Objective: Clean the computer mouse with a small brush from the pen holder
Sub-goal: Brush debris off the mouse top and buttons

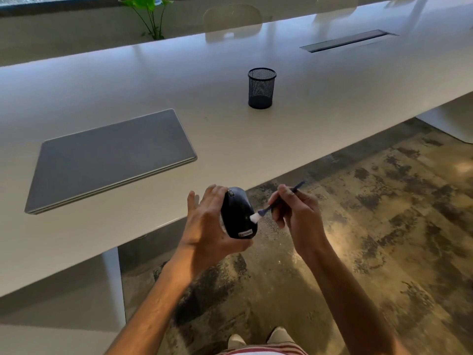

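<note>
— Both forearms come up from below us, and our left hand (204, 221) has the mouse (238, 212) cradled from its left side, thumb under the near end and fingers spread loose behind it rather than wrapped around.

— So we're holding it off the worktop (320, 119)?

— Yes, out past the edge, with bare floor (358, 226) under both hands. That's our first worry. The hold looks light, so a firm push from the right could tip the mouse out of the palm, and nothing would catch it.

— And our right hand (297, 213)?

— Closed narrow on the brush (271, 204), pinched like a pen well back from the white bristles, with the handle's tail sticking up past the knuckles. The bristles touch the mouse's right flank, just right of the left palm.

— What else could slip?

— A pen pinch that far back gives little control at the tip. If we press hard, the bristles may splay and skid off, and we'd be rubbing the shell with the ferrule. Whatever dust we loosen falls toward the floor, which is fine, but the wheel end, farthest from us, looks untouched, and we'd need to turn the mouse in that loose hold to reach it.

— Where does the brush go after?

— Into the holder (261, 88), well beyond both hands on the worktop. The laptop (110, 160) lies closed, far left of the left hand, out of harm's way.
</note>
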